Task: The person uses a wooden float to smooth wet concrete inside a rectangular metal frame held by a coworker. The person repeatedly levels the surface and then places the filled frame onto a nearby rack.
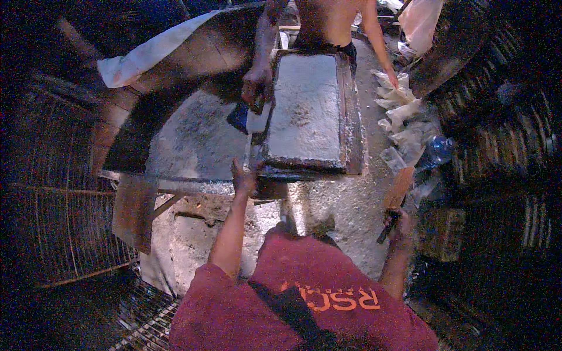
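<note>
A rectangular dark-edged mould (pixel 344 111), filled with a pale, grainy, wet-looking layer (pixel 304 88), lies in front of me. My left hand (pixel 243 178) is at its near left corner, thumb raised and apart; its other fingers are partly shadowed. Low on the right, my right hand (pixel 399 225) is closed around the dark handle of a tool (pixel 384 233). A flat orange-brown blade-like piece (pixel 399 186) extends beyond that hand, seemingly part of the tool. Across from me, a co-worker's hand (pixel 257 85) holds a flat pale blade (pixel 257 121) along the mould's left side.
Left of the mould, a broad trough (pixel 193 134) holds grey material. White cloth (pixel 146 52) hangs over its far rim. Crumpled pale plastic (pixel 398 105), touched by the co-worker's other hand (pixel 391 77), and a clear bluish bottle (pixel 439 149) lie right. Slatted walls (pixel 52 234) enclose the sides.
</note>
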Available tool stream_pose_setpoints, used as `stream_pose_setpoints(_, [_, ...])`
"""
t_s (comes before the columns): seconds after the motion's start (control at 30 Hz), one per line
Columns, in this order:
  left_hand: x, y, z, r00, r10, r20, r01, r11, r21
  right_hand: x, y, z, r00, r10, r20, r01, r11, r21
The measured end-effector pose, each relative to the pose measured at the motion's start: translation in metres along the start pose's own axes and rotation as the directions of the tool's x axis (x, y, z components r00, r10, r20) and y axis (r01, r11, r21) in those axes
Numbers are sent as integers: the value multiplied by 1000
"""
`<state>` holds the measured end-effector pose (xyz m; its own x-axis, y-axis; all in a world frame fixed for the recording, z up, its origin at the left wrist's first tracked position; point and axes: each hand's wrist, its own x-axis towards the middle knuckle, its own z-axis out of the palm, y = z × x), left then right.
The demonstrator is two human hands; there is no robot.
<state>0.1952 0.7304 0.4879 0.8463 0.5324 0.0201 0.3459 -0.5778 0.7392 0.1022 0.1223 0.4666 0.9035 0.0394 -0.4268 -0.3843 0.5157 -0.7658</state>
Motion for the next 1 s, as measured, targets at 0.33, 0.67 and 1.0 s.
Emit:
stream_pose_setpoints(0.33, [-4, -30, 5, 996, -67, -56, 68, 998, 18, -54, -21, 68, 967, -254, -31, 252, 921, 297])
stream_pose_setpoints(0.67, [-19, 23, -3, 991, -126, 38, 130, 978, -164, -78, -46, 74, 978, -156, 141, 110, 951, 290])
stream_pose_setpoints(1.0, [-17, -15, 3, 999, 0, 32, 6, 977, -211, -52, -47, 128, 953, -90, 289, -27, 926, 377])
